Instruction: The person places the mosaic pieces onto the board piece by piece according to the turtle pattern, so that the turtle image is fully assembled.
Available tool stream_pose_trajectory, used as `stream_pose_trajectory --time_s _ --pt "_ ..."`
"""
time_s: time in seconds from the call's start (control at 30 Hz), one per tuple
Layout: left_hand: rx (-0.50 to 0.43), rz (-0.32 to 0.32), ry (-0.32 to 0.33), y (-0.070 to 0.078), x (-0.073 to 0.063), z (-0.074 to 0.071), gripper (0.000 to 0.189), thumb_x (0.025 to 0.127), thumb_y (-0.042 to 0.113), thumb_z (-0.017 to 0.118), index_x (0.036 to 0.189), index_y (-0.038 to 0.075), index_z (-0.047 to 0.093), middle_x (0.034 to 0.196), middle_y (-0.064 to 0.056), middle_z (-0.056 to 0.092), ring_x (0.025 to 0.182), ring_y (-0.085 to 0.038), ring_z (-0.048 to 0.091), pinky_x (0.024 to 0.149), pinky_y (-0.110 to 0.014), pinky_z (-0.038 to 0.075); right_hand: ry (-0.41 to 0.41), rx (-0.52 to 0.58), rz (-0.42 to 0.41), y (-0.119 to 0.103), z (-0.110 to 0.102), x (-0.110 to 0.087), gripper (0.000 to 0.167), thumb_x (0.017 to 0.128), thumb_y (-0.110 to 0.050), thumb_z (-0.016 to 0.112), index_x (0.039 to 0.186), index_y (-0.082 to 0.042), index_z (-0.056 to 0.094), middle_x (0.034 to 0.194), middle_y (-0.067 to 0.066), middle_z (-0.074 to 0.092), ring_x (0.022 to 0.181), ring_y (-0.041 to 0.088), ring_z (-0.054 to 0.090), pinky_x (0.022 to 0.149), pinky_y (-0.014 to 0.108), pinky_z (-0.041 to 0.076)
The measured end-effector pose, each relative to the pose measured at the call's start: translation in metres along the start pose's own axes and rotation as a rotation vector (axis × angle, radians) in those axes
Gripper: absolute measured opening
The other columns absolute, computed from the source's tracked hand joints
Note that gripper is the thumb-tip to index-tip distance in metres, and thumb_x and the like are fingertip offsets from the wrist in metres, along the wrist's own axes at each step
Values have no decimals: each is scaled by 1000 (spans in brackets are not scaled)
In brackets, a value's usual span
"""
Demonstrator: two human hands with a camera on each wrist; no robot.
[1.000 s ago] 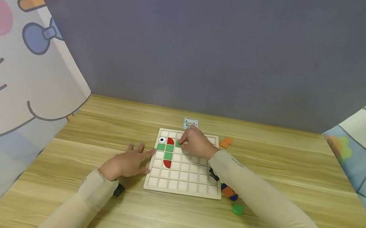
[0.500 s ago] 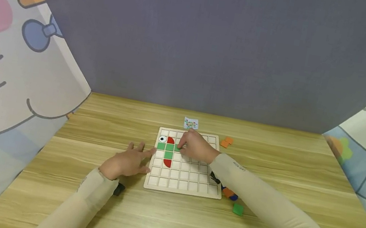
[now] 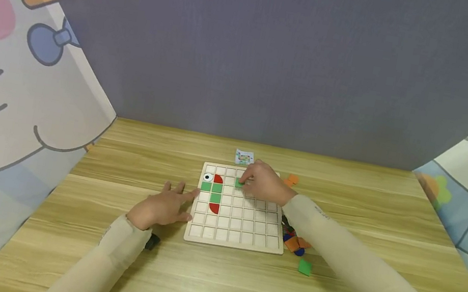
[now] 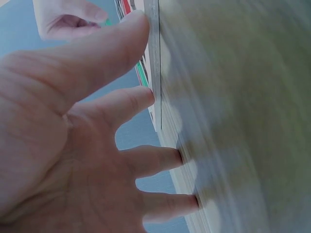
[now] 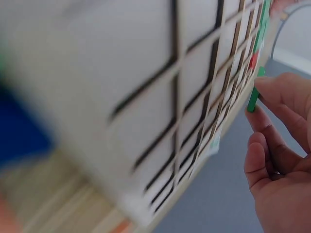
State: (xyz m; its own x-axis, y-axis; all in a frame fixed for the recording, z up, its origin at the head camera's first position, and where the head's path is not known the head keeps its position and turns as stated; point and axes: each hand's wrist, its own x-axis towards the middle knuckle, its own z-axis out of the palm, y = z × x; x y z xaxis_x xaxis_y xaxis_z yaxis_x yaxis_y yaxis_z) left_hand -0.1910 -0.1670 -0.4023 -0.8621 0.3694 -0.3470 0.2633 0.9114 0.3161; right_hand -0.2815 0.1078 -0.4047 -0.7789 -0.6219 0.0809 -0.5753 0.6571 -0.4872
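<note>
A wooden grid board (image 3: 241, 239) lies flat on the table. Along its left side sit an eye tile (image 3: 208, 178), red curved tiles (image 3: 218, 180) and green squares (image 3: 211, 188). My right hand (image 3: 262, 184) hovers over the board's upper rows and pinches a green square tile (image 3: 239, 183) between thumb and fingertips. The right wrist view shows that tile (image 5: 253, 96) edge-on, a little off the grid (image 5: 146, 97). My left hand (image 3: 162, 208) lies flat on the table with fingers spread, and its fingertips (image 4: 141, 94) touch the board's left edge.
Loose tiles lie right of the board: orange ones (image 3: 291, 179) at the far corner, a mixed pile (image 3: 294, 240) near the front corner, and a single green one (image 3: 304, 267). A small picture card (image 3: 244, 157) lies behind the board. Printed curtains hang on both sides.
My right hand has moved right and slightly away along the board's upper rows, carrying the green tile with it. The left hand has stayed where it was.
</note>
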Motion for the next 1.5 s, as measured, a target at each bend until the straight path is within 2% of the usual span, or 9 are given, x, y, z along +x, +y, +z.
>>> stream_pose_trajectory --time_s 0.07,0.17,0.33,0.47,0.6,0.9,1.2,1.4,1.5 --pt "2 0 -3 0 0 0 72 91 35 63 151 20 27 153 -25 10 131 -58 9 81 -78 28 14 -7 -5 8 -5 -7 8 81 -8 75 88 -11 76 90 -5 65 85 15 50 78 34 45" --pt "-2 -3 -8 -1 -1 0 72 91 34 63 151 20 26 153 -25 9 131 -58 9 81 -79 27 12 12 4 14 -10 -16 9 80 -8 76 88 -10 76 90 -5 65 88 15 53 94 40 41" --pt "-5 -4 -7 -1 -1 -2 72 91 34 63 151 20 26 153 -25 9 131 -58 8 81 -79 26 -34 51 -51 9 -4 -20 11 81 -9 75 92 -8 75 94 -2 65 89 15 53 99 41 37" --pt "-5 2 -6 -1 0 -1 72 91 35 62 151 20 26 153 -25 9 131 -58 8 82 -78 27 -39 25 -81 4 3 -15 10 83 -9 74 93 -8 75 93 -2 65 87 14 50 87 34 43" --pt "-11 6 -6 0 0 -1 72 91 34 63 151 20 26 153 -25 9 131 -58 7 82 -79 26 -64 11 -47 1 7 -10 9 83 -8 73 91 -9 76 89 -5 64 85 13 48 75 28 45" --pt "-8 12 6 0 0 -1 71 91 34 63 151 19 28 153 -26 10 131 -59 8 82 -78 26 -87 -64 -7 -2 10 -4 7 82 -9 74 88 -11 76 87 -7 63 85 11 49 73 26 45" --pt "0 6 1 0 2 1 71 91 36 62 151 20 27 153 -25 9 132 -57 8 83 -78 25 -68 -9 28 2 4 -7 7 82 -11 73 88 -13 76 89 -7 62 84 13 48 74 30 45" --pt "-5 -1 -6 0 2 0 71 91 35 62 151 21 26 153 -24 8 132 -57 7 84 -78 24 -11 7 86 14 -9 -11 6 83 -8 72 87 -12 75 92 -3 62 88 18 52 92 40 42" --pt "-7 -8 -8 -1 1 0 72 91 35 62 151 21 25 153 -24 8 132 -57 7 84 -78 24 -40 10 76 19 -13 -15 7 85 -8 71 90 -10 75 97 -1 62 96 20 54 107 44 27"
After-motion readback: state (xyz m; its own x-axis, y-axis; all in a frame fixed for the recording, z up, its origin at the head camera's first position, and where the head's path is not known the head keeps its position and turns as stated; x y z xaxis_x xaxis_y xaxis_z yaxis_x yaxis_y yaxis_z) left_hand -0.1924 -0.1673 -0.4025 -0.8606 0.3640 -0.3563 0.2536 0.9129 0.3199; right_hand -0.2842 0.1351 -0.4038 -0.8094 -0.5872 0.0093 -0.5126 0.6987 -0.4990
